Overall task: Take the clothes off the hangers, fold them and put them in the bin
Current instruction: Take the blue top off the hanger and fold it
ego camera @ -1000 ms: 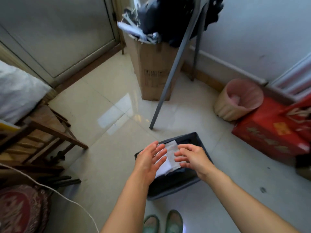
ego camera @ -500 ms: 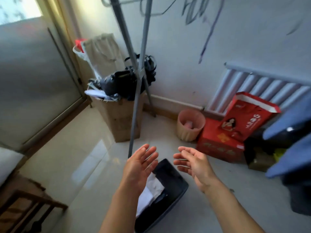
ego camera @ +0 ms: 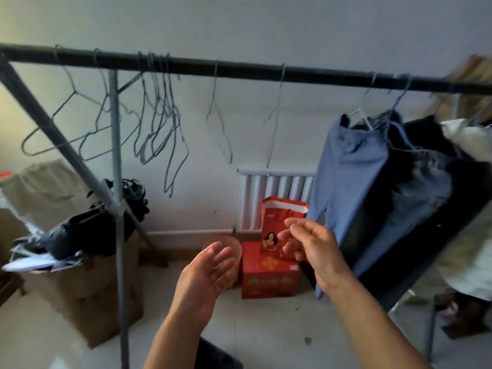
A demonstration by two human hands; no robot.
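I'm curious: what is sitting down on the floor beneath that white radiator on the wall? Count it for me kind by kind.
Red box: 1
Red paper bag: 1
Pink basket: 1
Total: 3

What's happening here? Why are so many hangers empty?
A person is clearing clothes off a rack. The left hand and the right hand are both raised and empty, close to the blue trousers hanging at the right. The wire hangers on the left hang bare. Dark jeans hang beside the trousers. A corner of the dark bin shows at the bottom.
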